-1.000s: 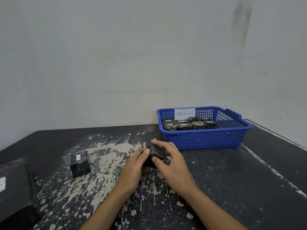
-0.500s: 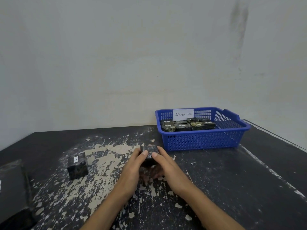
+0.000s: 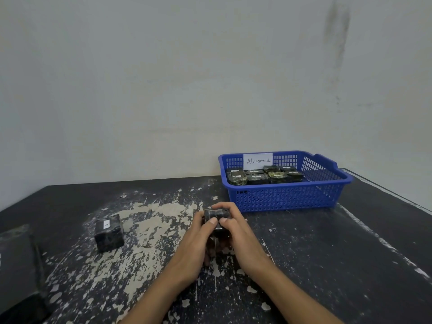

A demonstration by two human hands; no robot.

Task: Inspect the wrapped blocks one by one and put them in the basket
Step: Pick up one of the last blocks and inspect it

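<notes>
Being gripped from both sides, a wrapped block [image 3: 217, 216] is seen a little below the middle of the view, over the dark, paint-flecked surface [image 3: 327, 265]. The left hand [image 3: 194, 244] is curled round its left side, with the thumb laid on the near upper face. The right hand [image 3: 244, 237] is curled round its right side, with the fingers hooked over the far top edge and the thumb set beside the other thumb. The lower part of the block is hidden between the palms, so it cannot be told whether it is resting on the surface or is raised a little; it appears to be just clear of it.

At two o'clock from the hands, a blue basket [image 3: 287, 199] is stood against the wall [image 3: 163, 90], apart from the hands. A white label [image 3: 257, 160] marked "Abnormal" is fixed to its far side. Several packed blocks [image 3: 257, 178] are laid in rows in its left and far part.

At nine o'clock from the hands, well apart, a second block [image 3: 108, 233] is stood alone on the surface, with a small white sticker on its top. At eight o'clock, at the left edge of the view, a larger dark object [image 3: 16, 265] is partly cut off and cannot be identified.
</notes>
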